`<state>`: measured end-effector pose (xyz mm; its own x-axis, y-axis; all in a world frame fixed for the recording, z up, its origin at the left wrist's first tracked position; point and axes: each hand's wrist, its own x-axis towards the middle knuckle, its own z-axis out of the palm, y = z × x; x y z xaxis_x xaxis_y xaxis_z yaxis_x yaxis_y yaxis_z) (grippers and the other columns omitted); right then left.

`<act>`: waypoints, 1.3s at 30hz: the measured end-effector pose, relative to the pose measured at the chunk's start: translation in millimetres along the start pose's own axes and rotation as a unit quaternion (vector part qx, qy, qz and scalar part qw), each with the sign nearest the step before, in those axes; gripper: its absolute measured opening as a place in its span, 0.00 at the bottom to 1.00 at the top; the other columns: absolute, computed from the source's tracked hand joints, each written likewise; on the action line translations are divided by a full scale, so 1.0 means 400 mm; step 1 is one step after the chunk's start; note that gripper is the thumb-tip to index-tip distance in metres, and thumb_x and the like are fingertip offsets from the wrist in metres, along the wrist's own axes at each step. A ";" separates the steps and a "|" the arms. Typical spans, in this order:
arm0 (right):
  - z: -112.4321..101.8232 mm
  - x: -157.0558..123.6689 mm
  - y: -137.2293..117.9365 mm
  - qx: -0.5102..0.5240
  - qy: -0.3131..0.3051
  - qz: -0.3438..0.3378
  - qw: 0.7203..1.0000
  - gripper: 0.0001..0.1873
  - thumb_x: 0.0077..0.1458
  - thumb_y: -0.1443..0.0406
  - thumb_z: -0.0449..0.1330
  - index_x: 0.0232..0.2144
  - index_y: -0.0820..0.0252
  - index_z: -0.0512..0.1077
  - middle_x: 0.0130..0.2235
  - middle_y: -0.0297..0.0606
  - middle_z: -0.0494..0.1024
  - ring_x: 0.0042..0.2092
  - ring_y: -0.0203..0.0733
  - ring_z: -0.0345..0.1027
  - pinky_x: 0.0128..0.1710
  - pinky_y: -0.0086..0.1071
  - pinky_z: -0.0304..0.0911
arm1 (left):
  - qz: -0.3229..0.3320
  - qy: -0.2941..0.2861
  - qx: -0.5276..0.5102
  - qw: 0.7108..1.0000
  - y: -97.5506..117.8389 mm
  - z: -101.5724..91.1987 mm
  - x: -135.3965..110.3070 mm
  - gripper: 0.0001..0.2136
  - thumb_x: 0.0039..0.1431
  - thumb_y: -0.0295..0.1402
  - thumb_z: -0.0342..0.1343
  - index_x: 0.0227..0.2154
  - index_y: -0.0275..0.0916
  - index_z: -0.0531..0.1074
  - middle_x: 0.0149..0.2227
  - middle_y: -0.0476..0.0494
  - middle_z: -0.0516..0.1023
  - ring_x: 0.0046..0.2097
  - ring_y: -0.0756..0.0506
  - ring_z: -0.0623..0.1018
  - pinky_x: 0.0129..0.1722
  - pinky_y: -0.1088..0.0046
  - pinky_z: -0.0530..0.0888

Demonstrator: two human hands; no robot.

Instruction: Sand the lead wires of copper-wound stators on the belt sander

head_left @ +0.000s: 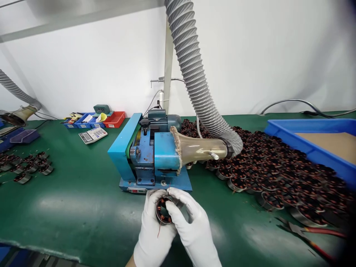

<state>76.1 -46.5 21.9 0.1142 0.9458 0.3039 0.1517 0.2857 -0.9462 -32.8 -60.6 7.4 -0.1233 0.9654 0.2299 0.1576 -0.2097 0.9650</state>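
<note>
A ring-shaped motor stator (pixel 160 216), black inside with copper windings and a metal rim, is in my white-gloved hands. My left hand (pixel 155 233) wraps round its left side and underside. My right hand (pixel 191 222) has its thumb at the ring's right inner edge and its fingers at the far edge; whether it pinches a wire there is hidden. One loose copper wire end (pixel 159 231) hangs from the near side of the ring. Just beyond my hands stands a blue belt-driven machine (pixel 167 154) with a motor and a clear funnel (pixel 203 146).
A grey corrugated hose (pixel 194 66) rises from the funnel. Many stators (pixel 264 174) cover the table's right side, beside a blue tray (pixel 308 148) and red-handled pliers (pixel 311 230). Leftward lie a calculator (pixel 93 135), a red bin (pixel 115 119) and more stators (pixel 30 165).
</note>
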 end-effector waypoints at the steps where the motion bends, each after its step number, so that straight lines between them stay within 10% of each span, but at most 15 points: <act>1: 0.010 0.002 0.010 -0.014 -0.009 0.011 1.000 0.09 0.50 0.62 0.63 0.35 0.56 0.77 0.39 0.42 0.80 0.41 0.48 0.74 0.44 0.40 0.69 | -0.020 0.011 -0.006 1.000 -0.004 0.007 0.007 0.17 0.53 0.26 0.53 0.47 0.45 0.67 0.49 0.42 0.70 0.50 0.42 0.73 0.51 0.66 0.70; 17: 0.029 0.136 0.087 -0.016 0.002 0.060 0.998 0.14 0.53 0.59 0.56 0.33 0.60 0.78 0.37 0.46 0.81 0.39 0.51 0.75 0.43 0.42 0.68 | -0.100 0.118 -0.101 0.983 -0.025 0.120 0.142 0.14 0.45 0.25 0.56 0.38 0.40 0.70 0.41 0.42 0.72 0.44 0.45 0.75 0.47 0.69 0.71; 31: -0.034 0.022 0.029 -0.092 -0.113 -0.050 0.988 0.07 0.57 0.61 0.55 0.30 0.56 0.70 0.37 0.39 0.74 0.40 0.43 0.69 0.42 0.34 0.65 | 0.017 0.021 0.015 1.000 -0.032 0.023 0.007 0.25 0.36 0.26 0.64 0.43 0.43 0.71 0.45 0.43 0.74 0.46 0.40 0.76 0.47 0.66 0.74; 34: -0.061 0.032 -0.003 -0.092 -0.143 0.004 0.985 0.16 0.58 0.58 0.54 0.20 0.56 0.62 0.24 0.31 0.67 0.28 0.38 0.64 0.29 0.29 0.62 | 0.053 0.001 0.053 0.997 -0.030 0.002 0.002 0.24 0.34 0.25 0.66 0.40 0.45 0.73 0.42 0.45 0.74 0.43 0.41 0.77 0.44 0.67 0.75; 39: -0.082 0.055 -0.035 0.109 -0.016 0.118 0.987 0.20 0.55 0.51 0.56 0.18 0.57 0.64 0.20 0.29 0.65 0.23 0.35 0.60 0.24 0.29 0.60 | 0.040 0.074 0.059 0.995 -0.025 -0.005 -0.002 0.22 0.36 0.26 0.66 0.39 0.44 0.72 0.42 0.43 0.73 0.44 0.40 0.76 0.44 0.65 0.75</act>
<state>108.7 -34.5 45.4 0.0892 0.9934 0.0715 -0.0903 0.0795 -0.9927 -36.3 -59.5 -2.2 -0.2476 0.9110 0.3298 0.2846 -0.2570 0.9235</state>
